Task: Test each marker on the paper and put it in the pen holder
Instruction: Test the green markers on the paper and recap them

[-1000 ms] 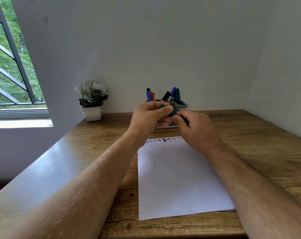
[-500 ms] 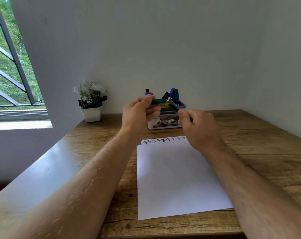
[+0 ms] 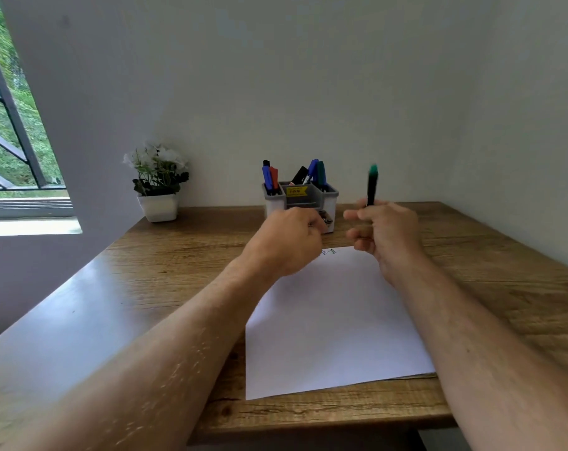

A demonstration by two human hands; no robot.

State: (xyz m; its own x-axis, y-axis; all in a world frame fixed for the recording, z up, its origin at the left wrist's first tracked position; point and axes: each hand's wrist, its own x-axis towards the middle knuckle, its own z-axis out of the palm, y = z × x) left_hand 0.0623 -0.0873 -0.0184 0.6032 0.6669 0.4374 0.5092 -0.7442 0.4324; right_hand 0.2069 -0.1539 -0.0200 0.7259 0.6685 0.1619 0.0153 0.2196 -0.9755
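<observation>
My right hand (image 3: 387,236) grips a black marker with a green end (image 3: 372,187) and holds it upright above the far right corner of the white paper (image 3: 334,320). The marker is blurred. My left hand (image 3: 286,242) is curled into a fist over the paper's far left corner, just in front of the pen holder (image 3: 331,198). The green cap it held a moment ago is hidden inside the fingers. The grey and white holder stands at the back of the table with several blue, red, black and green markers in it. Small test marks (image 3: 329,252) show along the paper's top edge.
A white pot with a flowering plant (image 3: 159,187) stands at the back left of the wooden table (image 3: 491,275). A wall closes off the back and right side. A barred window (image 3: 12,125) is at the left.
My hands pulled the green cap off the marker and moved apart. The right hand swung the marker upright and to the right, while the left hand dropped lower toward the paper.
</observation>
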